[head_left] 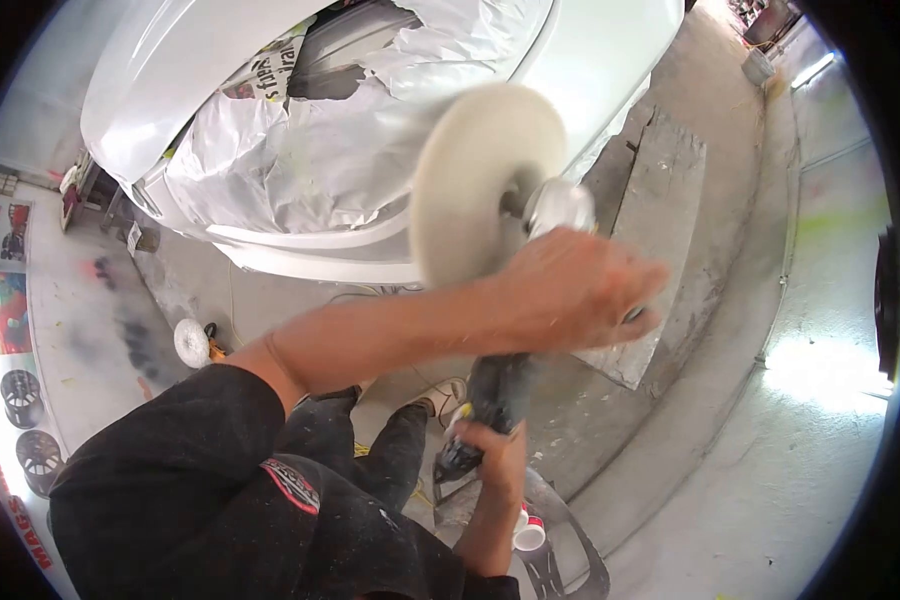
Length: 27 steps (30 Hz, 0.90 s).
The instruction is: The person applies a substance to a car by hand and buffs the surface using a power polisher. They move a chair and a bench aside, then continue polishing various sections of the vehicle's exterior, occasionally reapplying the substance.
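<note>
A polisher with a round off-white pad is held up between me and a white car body. The pad is blurred and hides part of the masking film behind it. My left hand reaches across to the polisher's head, its fingers wrapped round a side handle that is mostly hidden. Lower down, my right hand grips the dark rear body of the same polisher. Whether the pad touches the car cannot be made out.
Crumpled masking film covers the car's opening. A grey board lies on the floor at the right, before a pale wall. Another round white pad is at the left. A red and white container stands below my hands.
</note>
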Each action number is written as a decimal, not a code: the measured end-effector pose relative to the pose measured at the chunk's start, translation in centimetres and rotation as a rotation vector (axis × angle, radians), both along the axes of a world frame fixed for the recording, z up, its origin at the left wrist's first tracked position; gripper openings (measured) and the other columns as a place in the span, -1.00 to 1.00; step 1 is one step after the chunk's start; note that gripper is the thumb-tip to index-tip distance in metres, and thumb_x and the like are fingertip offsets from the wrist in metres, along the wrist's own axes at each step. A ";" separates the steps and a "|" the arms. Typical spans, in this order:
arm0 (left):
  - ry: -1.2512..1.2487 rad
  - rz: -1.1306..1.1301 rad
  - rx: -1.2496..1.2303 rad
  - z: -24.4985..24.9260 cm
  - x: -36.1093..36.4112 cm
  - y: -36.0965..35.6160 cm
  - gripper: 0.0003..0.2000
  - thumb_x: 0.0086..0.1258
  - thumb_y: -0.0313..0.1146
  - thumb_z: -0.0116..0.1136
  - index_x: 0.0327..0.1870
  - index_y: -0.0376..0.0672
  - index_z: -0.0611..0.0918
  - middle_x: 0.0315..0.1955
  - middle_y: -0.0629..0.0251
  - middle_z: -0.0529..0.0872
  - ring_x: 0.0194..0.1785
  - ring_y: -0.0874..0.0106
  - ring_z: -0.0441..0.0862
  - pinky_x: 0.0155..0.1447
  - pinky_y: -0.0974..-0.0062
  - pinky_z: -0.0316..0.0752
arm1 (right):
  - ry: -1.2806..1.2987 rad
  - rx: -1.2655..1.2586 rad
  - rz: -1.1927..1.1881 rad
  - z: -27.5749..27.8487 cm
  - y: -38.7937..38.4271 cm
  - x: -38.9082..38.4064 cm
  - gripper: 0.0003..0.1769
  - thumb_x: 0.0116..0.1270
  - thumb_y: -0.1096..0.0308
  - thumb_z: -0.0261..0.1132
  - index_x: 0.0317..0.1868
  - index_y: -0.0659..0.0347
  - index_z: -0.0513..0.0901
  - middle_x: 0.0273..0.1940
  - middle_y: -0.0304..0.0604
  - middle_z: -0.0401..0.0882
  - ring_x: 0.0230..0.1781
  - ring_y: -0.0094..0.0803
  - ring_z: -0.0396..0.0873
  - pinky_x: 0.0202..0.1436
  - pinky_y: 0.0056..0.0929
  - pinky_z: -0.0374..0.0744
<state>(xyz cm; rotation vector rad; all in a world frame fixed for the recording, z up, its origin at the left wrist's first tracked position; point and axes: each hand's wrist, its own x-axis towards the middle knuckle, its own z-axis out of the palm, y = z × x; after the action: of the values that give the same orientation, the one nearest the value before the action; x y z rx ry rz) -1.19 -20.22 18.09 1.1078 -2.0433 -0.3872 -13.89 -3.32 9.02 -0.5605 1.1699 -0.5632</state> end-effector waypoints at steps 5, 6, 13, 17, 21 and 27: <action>-0.032 -0.021 0.041 2.4 -0.2 -4.0 -0.67 0.36 -0.08 0.36 -0.37 -0.08 0.48 -0.50 0.22 0.59 -0.42 0.12 0.65 -0.36 0.12 0.54 | -0.074 -0.110 -0.140 -0.8 -4.2 0.1 -0.60 -0.07 0.49 0.50 -0.13 0.31 0.69 -0.37 -0.19 0.71 -0.43 -0.41 0.66 -0.31 -0.40 0.56; -0.020 -0.017 0.006 2.0 -0.3 -3.7 -0.66 0.36 -0.08 0.36 -0.38 -0.08 0.48 -0.51 0.23 0.58 -0.43 0.12 0.64 -0.37 0.12 0.53 | -0.075 -0.122 -0.177 -1.2 -4.0 0.3 -0.60 -0.06 0.49 0.49 -0.12 0.31 0.69 -0.38 -0.18 0.71 -0.44 -0.40 0.66 -0.32 -0.40 0.56; 0.006 -0.107 0.063 -4.9 1.8 4.6 -0.69 0.41 -0.12 0.32 -0.36 -0.11 0.50 -0.50 0.22 0.59 -0.42 0.11 0.67 -0.35 0.09 0.56 | -0.065 0.068 -0.062 -6.5 5.8 1.9 -0.50 -0.07 0.48 0.54 -0.02 0.25 0.68 -0.24 -0.21 0.68 -0.29 -0.39 0.65 -0.17 -0.35 0.60; -0.029 -0.070 0.163 -8.8 2.9 9.3 -0.66 0.38 -0.12 0.36 -0.46 -0.09 0.48 -0.57 0.27 0.49 -0.49 0.20 0.61 -0.43 0.15 0.51 | -0.142 0.205 -0.043 -9.3 12.3 3.0 -0.51 -0.04 0.45 0.55 -0.01 0.24 0.68 -0.24 -0.21 0.68 -0.29 -0.37 0.65 -0.16 -0.34 0.61; -0.028 -0.056 0.185 -10.4 2.8 10.0 -0.68 0.39 -0.12 0.35 -0.43 -0.10 0.51 -0.56 0.27 0.51 -0.47 0.19 0.63 -0.43 0.14 0.52 | -0.202 0.270 -0.060 -9.2 13.3 3.4 -0.52 -0.03 0.43 0.53 -0.03 0.26 0.67 -0.29 -0.18 0.68 -0.32 -0.33 0.68 -0.20 -0.33 0.62; 0.010 -0.074 0.087 -6.3 0.9 4.7 -0.69 0.41 -0.09 0.32 -0.38 -0.09 0.52 -0.52 0.25 0.57 -0.43 0.13 0.66 -0.37 0.11 0.54 | -0.069 0.144 -0.152 -5.1 6.8 2.0 -0.56 -0.06 0.48 0.50 -0.08 0.29 0.68 -0.31 -0.14 0.69 -0.33 -0.30 0.70 -0.20 -0.32 0.63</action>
<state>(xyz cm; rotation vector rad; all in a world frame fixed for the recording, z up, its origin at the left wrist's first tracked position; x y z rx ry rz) -0.31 -15.52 11.77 1.0817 -2.0794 -0.5226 -11.91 3.45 3.90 -0.3285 1.1830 -0.6173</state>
